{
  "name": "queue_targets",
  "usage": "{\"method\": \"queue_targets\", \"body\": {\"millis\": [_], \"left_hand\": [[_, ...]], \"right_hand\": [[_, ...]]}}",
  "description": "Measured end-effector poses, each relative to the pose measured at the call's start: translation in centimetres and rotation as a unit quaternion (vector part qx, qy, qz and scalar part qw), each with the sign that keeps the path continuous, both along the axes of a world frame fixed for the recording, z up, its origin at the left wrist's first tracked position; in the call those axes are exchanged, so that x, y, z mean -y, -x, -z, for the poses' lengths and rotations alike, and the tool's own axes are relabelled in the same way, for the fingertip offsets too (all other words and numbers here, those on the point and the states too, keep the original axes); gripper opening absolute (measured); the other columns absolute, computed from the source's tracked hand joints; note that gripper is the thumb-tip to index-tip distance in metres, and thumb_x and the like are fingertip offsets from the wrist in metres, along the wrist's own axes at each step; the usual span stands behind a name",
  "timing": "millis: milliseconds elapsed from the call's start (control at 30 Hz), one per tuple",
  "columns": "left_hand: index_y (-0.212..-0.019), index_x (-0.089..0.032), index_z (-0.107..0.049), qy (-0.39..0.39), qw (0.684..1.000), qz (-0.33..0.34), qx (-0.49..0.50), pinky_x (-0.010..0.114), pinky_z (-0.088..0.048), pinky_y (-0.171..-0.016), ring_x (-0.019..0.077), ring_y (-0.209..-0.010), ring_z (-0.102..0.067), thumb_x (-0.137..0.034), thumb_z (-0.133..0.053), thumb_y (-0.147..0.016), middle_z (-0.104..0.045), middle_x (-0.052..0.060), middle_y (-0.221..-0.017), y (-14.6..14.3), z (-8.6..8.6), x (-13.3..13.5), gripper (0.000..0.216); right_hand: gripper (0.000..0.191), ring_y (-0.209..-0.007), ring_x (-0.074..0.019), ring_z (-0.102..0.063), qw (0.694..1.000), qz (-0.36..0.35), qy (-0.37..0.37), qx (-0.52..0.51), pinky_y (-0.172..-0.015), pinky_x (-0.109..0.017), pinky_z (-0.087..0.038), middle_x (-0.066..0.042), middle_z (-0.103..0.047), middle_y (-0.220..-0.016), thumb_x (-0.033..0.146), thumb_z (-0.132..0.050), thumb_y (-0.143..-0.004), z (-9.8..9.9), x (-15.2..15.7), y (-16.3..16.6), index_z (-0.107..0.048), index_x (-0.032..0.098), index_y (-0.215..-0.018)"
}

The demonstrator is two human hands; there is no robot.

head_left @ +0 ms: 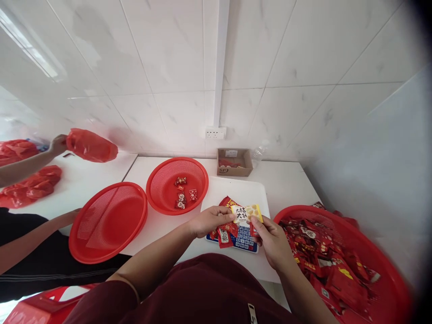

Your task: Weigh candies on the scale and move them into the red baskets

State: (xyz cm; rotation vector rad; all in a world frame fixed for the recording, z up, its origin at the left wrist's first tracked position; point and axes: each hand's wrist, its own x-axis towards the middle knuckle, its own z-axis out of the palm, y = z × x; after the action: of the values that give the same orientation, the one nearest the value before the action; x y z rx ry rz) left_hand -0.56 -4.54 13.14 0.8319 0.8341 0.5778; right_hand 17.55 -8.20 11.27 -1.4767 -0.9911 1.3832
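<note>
Head view: left hand (213, 220) and right hand (272, 237) pinch a probably light packet (245, 213), sensibly endwise, near the tabletop's (283, 180) front edge.

This place looks like a small packing room for snacks, more a workplace than a home. On the white table (283, 180), a digital weighing scale (253, 193) with a number keypad sits at the front edge. A large red basket (391, 288) with many wrapped snack packets (347, 283) stands by the right edge. A cardboard box (224, 171) marked SF lies near the back edge. A co-worker's hand (58, 145) holds a red plastic bag (92, 145), and marble-patterned tiles (175, 54) cover the wall.
</note>
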Motion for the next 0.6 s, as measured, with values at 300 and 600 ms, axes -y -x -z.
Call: {"method": "queue_targets", "body": {"millis": [300, 600], "left_hand": [[-0.069, -0.015, -0.055, -0.043, 0.998, 0.002, -0.048, 0.017, -0.038, -0.047, 0.0053, -0.047, -0.047, -0.057, -0.071, -0.061, -0.056, -0.004, -0.057, 0.1, -0.7, 0.1, 0.046], [-0.068, -0.017, -0.053, -0.074, 0.993, 0.025, -0.091, 0.017, -0.029, -0.041, 0.004, -0.04, -0.038, -0.051, -0.065, -0.071, -0.047, -0.007, -0.05, 0.2, -0.9, 0.2, 0.036]], "right_hand": [[0.045, -0.044, -0.0089, -0.043, 1.0, -0.008, 0.002, -0.018, -0.039, -0.022, -0.033, 0.002, -0.052, -0.055, 0.062, -0.065, -0.064, 0.2, -0.1, 0.0, -0.061, 0.018, -0.071], [0.045, -0.045, -0.0078, -0.041, 0.999, 0.005, 0.014, -0.035, -0.04, -0.021, -0.032, 0.002, -0.054, -0.055, 0.061, -0.07, -0.059, -0.6, -0.1, 0.2, -0.057, 0.018, -0.061]]}}
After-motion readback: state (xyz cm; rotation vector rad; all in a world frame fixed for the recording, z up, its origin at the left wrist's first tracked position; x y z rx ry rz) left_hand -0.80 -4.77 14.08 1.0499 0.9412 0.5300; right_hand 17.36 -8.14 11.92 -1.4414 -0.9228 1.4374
